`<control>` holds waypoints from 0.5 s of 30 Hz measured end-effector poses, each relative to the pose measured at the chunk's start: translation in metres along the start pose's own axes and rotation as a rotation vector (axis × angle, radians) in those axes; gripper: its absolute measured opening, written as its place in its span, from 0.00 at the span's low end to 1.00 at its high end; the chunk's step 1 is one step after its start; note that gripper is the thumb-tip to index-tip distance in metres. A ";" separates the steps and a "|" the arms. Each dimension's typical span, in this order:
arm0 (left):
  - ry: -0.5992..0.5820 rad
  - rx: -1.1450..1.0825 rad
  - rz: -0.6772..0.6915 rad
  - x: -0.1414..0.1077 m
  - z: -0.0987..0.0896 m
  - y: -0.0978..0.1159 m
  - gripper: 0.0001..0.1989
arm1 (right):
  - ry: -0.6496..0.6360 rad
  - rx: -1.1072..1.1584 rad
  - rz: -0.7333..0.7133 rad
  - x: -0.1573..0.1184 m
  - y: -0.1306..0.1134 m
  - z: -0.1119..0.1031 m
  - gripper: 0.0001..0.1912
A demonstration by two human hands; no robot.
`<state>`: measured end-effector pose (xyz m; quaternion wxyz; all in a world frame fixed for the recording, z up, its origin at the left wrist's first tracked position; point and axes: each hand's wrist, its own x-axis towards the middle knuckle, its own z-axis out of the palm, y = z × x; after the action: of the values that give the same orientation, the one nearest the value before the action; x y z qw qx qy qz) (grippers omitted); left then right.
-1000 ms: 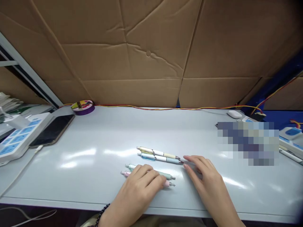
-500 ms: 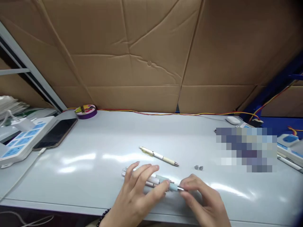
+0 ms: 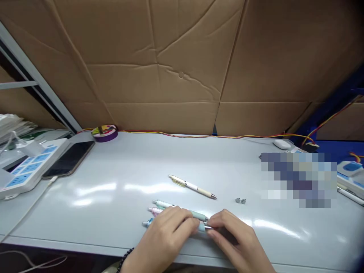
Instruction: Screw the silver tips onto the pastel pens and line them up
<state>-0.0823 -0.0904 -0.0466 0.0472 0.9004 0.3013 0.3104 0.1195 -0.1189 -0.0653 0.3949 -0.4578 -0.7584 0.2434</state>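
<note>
My left hand (image 3: 167,237) is closed over the barrel of a light blue pen (image 3: 146,223), lying at the table's front. The thumb and finger of my right hand (image 3: 239,237) pinch that pen's silver tip. Just behind it lie a pink pen (image 3: 154,211), mostly covered by my left hand, and a mint green pen (image 3: 199,215), whose tip end is close to my right fingers. Farther back, a cream and white click pen (image 3: 193,187) rests by itself, pointing right. Two small grey metal cone pieces (image 3: 238,200) sit to its right.
A phone (image 3: 69,159) and a white power strip (image 3: 35,167) occupy the left side. At the back stand a purple round tin or roll (image 3: 105,133) and thin wires (image 3: 170,133) along the cardboard wall (image 3: 159,83). A blurred-out patch (image 3: 298,180) and a white mouse (image 3: 281,144) are at right.
My left fingers, spread and raised before, have come down and curled around the blue pen. My right hand has shifted slightly left with the pen's tip. The pens' left ends now show fanned apart.
</note>
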 end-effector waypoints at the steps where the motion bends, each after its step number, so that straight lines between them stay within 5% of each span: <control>1: -0.017 -0.008 -0.007 0.000 0.000 0.000 0.14 | -0.005 0.001 0.004 0.000 -0.001 0.000 0.04; 15: -0.042 0.000 0.023 0.001 0.002 0.000 0.11 | 0.081 0.037 -0.084 0.002 -0.006 -0.004 0.06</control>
<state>-0.0805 -0.0896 -0.0481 0.0501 0.9101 0.2898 0.2920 0.1199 -0.1198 -0.0579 0.4435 -0.4277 -0.7558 0.2216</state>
